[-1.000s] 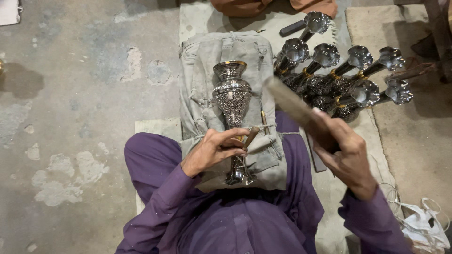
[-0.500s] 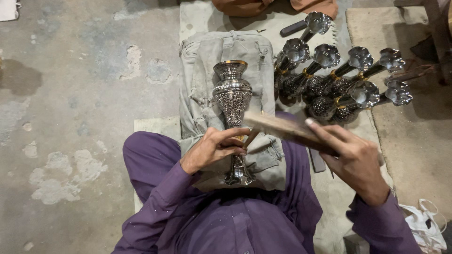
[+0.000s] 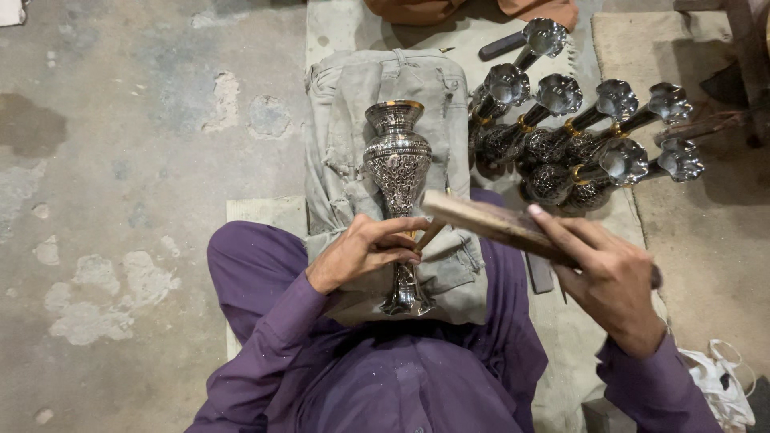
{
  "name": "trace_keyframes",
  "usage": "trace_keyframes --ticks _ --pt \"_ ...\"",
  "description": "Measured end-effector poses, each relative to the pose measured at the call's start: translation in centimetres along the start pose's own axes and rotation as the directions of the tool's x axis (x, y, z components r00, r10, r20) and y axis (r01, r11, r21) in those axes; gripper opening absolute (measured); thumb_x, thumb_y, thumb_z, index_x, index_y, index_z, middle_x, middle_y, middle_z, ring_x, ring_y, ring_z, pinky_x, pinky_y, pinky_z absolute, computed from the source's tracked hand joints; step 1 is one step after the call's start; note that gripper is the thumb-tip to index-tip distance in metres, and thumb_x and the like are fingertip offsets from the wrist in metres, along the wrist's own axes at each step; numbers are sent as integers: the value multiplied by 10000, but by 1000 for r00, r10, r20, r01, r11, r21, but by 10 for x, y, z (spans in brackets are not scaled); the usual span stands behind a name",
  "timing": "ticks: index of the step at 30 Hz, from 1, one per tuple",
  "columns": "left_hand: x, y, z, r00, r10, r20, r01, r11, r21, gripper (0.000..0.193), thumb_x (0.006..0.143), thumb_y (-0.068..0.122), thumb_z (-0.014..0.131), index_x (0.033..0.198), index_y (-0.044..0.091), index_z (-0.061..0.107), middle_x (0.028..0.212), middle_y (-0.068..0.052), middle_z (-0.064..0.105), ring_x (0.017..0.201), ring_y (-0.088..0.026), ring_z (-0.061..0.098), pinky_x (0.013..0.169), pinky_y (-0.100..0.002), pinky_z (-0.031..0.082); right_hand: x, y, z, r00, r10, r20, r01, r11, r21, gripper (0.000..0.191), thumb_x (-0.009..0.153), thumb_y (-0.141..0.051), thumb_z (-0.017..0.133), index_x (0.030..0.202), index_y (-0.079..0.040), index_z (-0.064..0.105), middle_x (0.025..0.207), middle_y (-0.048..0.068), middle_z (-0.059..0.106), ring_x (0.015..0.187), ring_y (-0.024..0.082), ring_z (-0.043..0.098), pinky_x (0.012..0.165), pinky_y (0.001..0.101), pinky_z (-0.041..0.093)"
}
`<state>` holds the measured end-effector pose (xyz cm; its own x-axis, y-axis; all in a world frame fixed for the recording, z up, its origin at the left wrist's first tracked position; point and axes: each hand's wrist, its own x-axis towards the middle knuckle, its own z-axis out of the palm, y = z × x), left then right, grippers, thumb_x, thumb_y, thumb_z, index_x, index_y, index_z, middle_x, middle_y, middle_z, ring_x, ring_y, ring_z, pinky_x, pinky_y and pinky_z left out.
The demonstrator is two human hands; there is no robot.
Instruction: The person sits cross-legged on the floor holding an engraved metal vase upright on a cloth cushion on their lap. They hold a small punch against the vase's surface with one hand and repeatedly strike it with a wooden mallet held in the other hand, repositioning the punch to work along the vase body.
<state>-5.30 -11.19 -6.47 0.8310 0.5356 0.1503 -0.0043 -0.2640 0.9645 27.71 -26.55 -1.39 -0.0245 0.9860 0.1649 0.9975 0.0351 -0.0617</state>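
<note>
Engraving in hand: silver vase (image 3: 398, 164) lies on the grey cloth (image 3: 353, 136) over the lap, left hand (image 3: 365, 250) closed on a small punch (image 3: 429, 235), right hand (image 3: 613, 277) gripping a wooden mallet (image 3: 489, 222); similar vases (image 3: 577, 136) lie grouped beside, their finish impossible to judge.

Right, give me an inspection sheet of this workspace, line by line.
Surface: worn grey folded cloth over the lap, on a pale mat.
Job's things: engraved silver metal vase lying on the cloth; flat wooden mallet; thin tool at the vase stem.
Clutter: cluster of matching silver vases; white plastic bag.
Hands: left hand on the vase stem with the thin tool; right hand gripping the mallet.
Cables: nothing seen.
Surroundings: stained concrete floor.
</note>
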Motion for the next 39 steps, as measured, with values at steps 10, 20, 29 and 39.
trace_keyframes --ticks 10,20,29,39 --pt "0 -8 2 1000 13 -3 -13 1000 -23 519 926 110 759 1417 91 593 1004 -128 815 939 -189 812 843 -313 642 -6 9 -2 995 2 -101 4 998 66 558 915 -214 779 1449 -213 617 1124 107 772 750 177 721 593 323 594" --pt "0 -10 2 999 40 -3 -40 998 -46 516 930 120 758 1416 90 590 1001 -130 814 944 -187 810 833 -314 641 -4 13 -1 983 23 -180 25 966 259 560 972 -127 727 1506 -146 560 1162 160 749 836 202 739 688 334 638" --pt "1 -4 1 1000 -4 -3 4 998 -60 492 933 123 757 1400 86 606 997 -132 816 921 -177 810 818 -308 628 -5 16 -4 980 -6 -198 69 948 312 642 900 -102 745 1505 -147 538 1156 141 738 874 218 732 751 348 625" --pt "1 -5 1 1000 -1 9 2 998 -55 514 924 124 764 1409 94 596 985 -140 812 932 -191 809 815 -318 625 -9 27 8 993 9 -120 26 957 289 598 972 -232 692 1538 -269 502 970 45 728 686 92 652 580 260 560"
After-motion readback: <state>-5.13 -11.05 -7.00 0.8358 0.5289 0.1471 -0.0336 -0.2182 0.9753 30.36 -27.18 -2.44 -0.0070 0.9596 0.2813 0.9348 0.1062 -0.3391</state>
